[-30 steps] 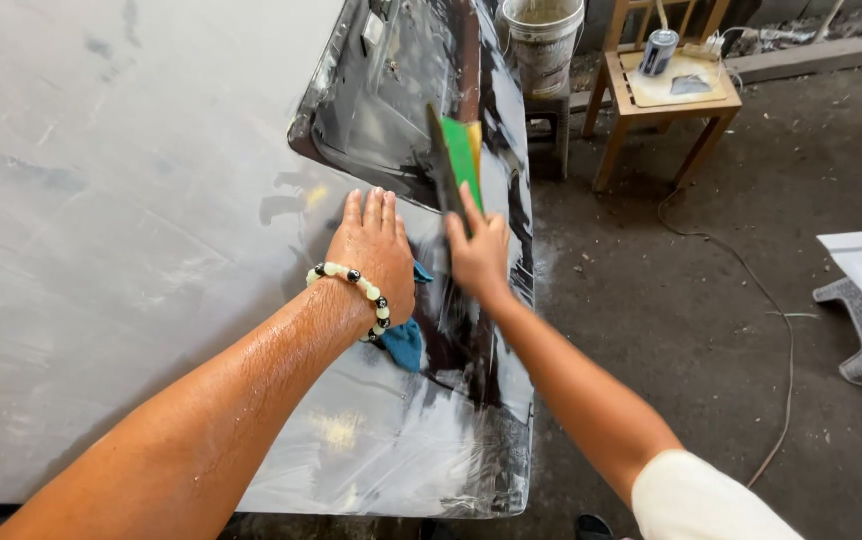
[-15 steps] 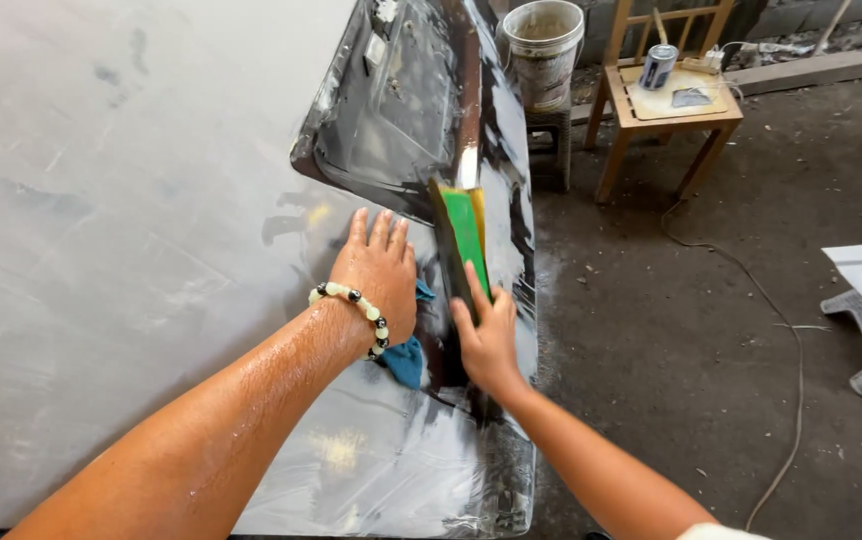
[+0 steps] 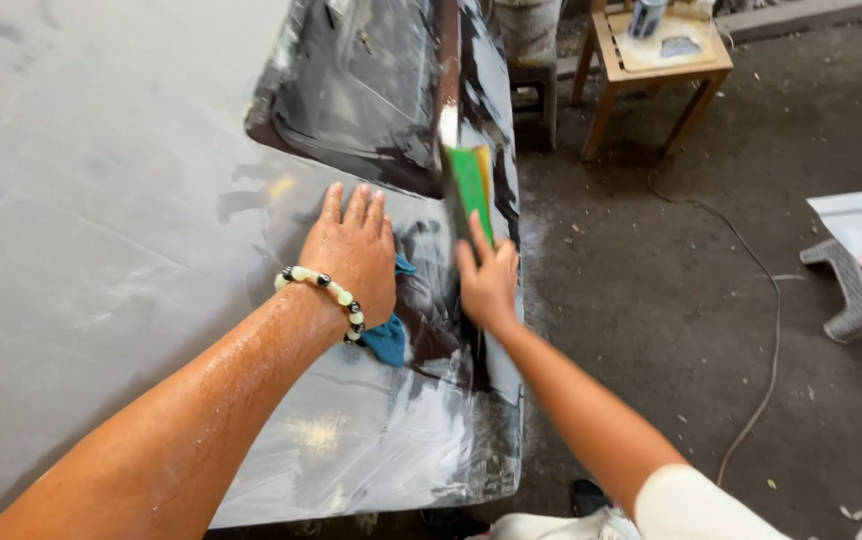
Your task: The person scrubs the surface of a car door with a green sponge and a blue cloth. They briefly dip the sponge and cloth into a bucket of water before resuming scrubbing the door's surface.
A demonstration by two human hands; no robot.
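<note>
Far left of the frame, the broad grey panel (image 3: 81, 260) lay dull and smeared, a wide sheet that looked already rubbed flat, with faint streaks near the upper left; moving right, the left hand (image 3: 351, 255) was spread flat on the wet surface, fingers together and pointing up the frame, a beaded bracelet (image 3: 323, 290) at the wrist; under its heel a blue cloth (image 3: 388, 338) peeked out, pressed against the panel, its far part hidden by the palm; the forearm shone wet. Just right of that, the dark glossy section (image 3: 371, 90) at upper centre was streaked with whitish slurry, so by my reading that stretch was only partly worked; the patch between the two hands showed dark smears too. Next, the right hand (image 3: 488, 280) gripped the lower end of a green sanding block (image 3: 471, 195), fingers wrapped round it, the block standing on edge along the panel's right border at centre frame; the lower edge of the panel below carried white residue, and it looked to need wiping yet. Further right, the bare concrete floor (image 3: 651, 300) held a thin cable (image 3: 751, 300); a small wooden stool (image 3: 656, 60) stood at the top; a grey plastic step (image 3: 851, 290) sat at the right edge.
</note>
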